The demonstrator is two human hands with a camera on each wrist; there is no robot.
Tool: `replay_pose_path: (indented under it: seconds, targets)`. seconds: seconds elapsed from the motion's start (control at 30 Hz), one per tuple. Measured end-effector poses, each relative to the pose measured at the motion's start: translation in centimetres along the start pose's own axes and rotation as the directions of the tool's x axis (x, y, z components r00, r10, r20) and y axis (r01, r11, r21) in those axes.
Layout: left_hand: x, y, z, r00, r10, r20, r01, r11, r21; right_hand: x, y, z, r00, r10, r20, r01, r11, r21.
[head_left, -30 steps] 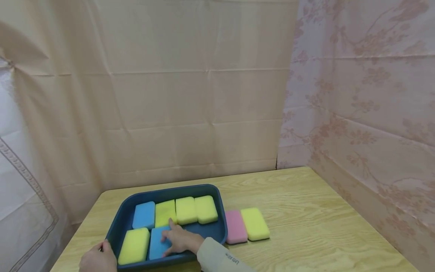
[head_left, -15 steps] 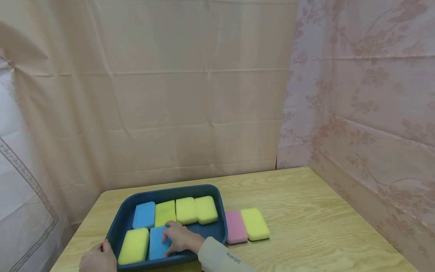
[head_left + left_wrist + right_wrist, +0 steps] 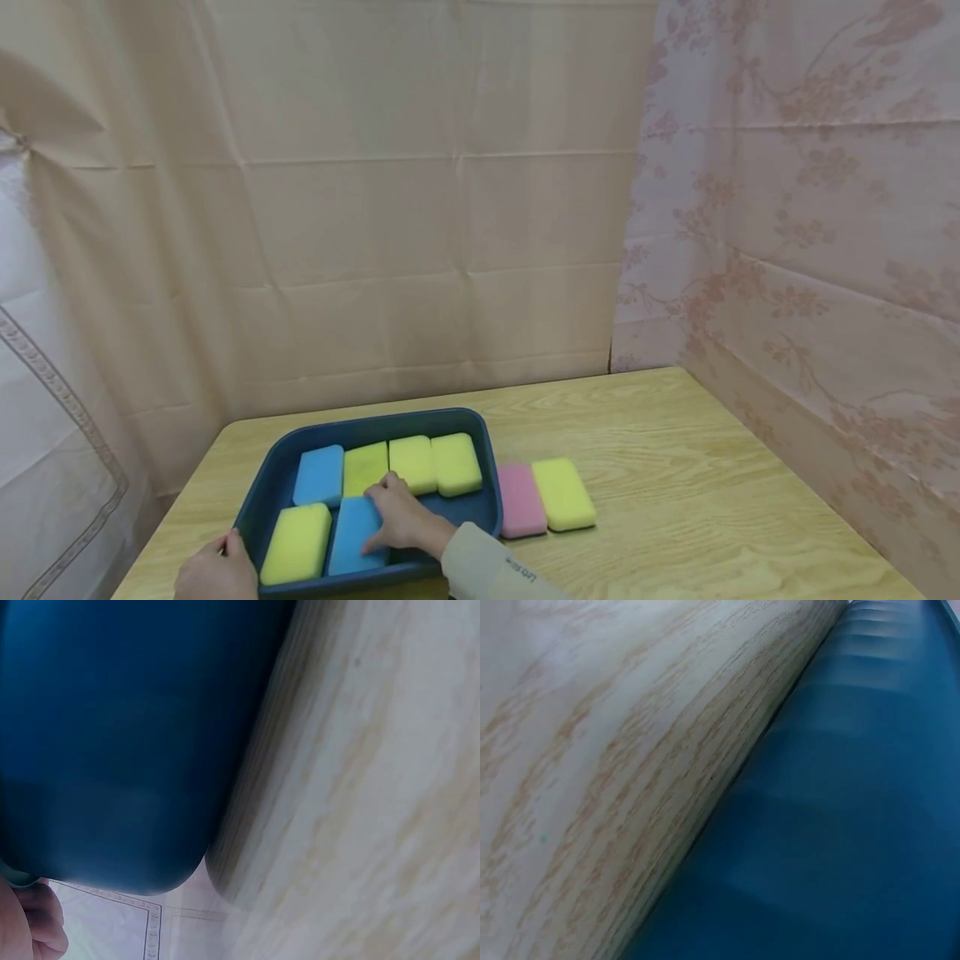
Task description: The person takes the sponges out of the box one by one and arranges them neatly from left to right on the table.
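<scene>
My left hand point(image 3: 216, 571) grips the rim of a dark blue tray point(image 3: 258, 487) at its near left corner. In the left wrist view, curled fingers point(image 3: 46, 921) show at the tray's edge. Inside the tray, my right hand point(image 3: 408, 517) holds a blue sponge point(image 3: 351, 537), with fingertips at its far edge and thumb at its near right part. A yellow sponge point(image 3: 296, 543) lies left of it. Along the back of the tray lie another blue sponge point(image 3: 318, 475), a yellow-green one point(image 3: 365, 467) and two yellow sponges point(image 3: 412, 462). The right wrist view shows only tray wall point(image 3: 832, 825) and table.
On the wooden table point(image 3: 675, 475), a pink sponge point(image 3: 522, 500) and a yellow sponge point(image 3: 562, 493) lie side by side against the tray's right side. A beige curtain point(image 3: 420, 250) hangs behind, with a floral curtain point(image 3: 810, 250) on the right.
My right fingers have drawn in from spread over the blue sponge to its far edge. That sponge has shifted slightly right, away from the yellow one. The left hand stays at the rim.
</scene>
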State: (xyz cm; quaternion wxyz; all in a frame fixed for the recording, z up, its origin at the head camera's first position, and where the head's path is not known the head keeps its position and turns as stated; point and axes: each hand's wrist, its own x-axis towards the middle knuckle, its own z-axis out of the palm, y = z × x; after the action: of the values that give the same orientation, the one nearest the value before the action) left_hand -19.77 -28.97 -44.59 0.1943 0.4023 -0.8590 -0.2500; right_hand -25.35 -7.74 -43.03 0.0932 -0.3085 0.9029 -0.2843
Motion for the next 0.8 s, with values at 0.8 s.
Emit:
replay_pose_path:
  seconds: [0.8]
  targets:
    - [-0.1,0.0,0.0,1.000,0.001,0.003,-0.001,1.000,-0.005,-0.8,-0.9,0.5,0.986,0.152,-0.074,-0.128,0.958,0.257]
